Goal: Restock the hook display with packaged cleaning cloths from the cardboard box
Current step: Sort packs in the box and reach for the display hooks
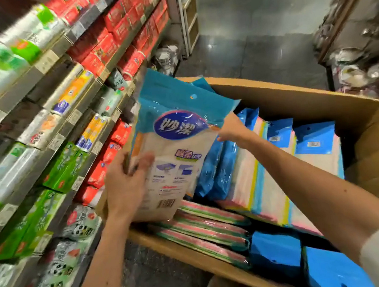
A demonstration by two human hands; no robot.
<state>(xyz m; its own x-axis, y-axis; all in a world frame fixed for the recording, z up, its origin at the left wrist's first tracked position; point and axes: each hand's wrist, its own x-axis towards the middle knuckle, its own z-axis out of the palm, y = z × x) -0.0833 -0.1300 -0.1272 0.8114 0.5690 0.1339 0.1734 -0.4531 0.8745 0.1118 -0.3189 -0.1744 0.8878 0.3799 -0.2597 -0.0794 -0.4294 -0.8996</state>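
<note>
the left hand (125,185) curls thumb and fingers round the lower edge of the cloth pack (177,130), held upright over the near corner of the cardboard box (371,147); the right hand (231,132) pinches its other side, fingers partly hidden. the glossy film could slip from so light a hold and drop among the spare packs (313,153) under the right hand. stocked shelves (57,54) run left of the hands, a shiny floor (254,31) beyond; no hook display shows
</note>
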